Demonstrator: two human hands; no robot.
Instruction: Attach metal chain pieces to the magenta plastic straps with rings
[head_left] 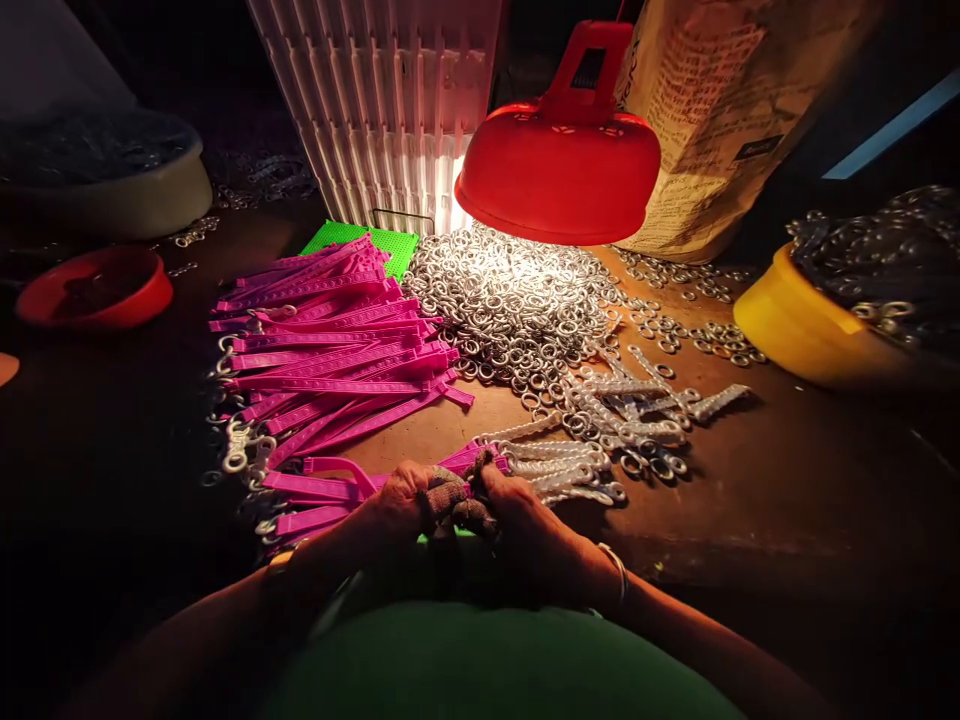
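My left hand [416, 497] and my right hand [514, 500] meet close to my body, fingers curled together and wrapped in dark cloth finger covers. A pink strap [474, 458] shows at and between the fingertips; its far part is hidden by them. To the left lies a heap of pink straps [345, 375], stacked crosswise with metal clasps [237, 445] at their left ends. Just right of my right hand are pale twisted strips [559, 465] with rings on their ends. Beyond them spreads a big pile of metal rings [517, 300].
A red lamp [559, 180] hangs low over the rings. A green perforated mat [401, 248] lies behind the straps, before a white ribbed panel [390, 100]. A red bowl [94, 290] stands left, a filled yellow basin [802, 325] right, a printed sack [712, 130] behind.
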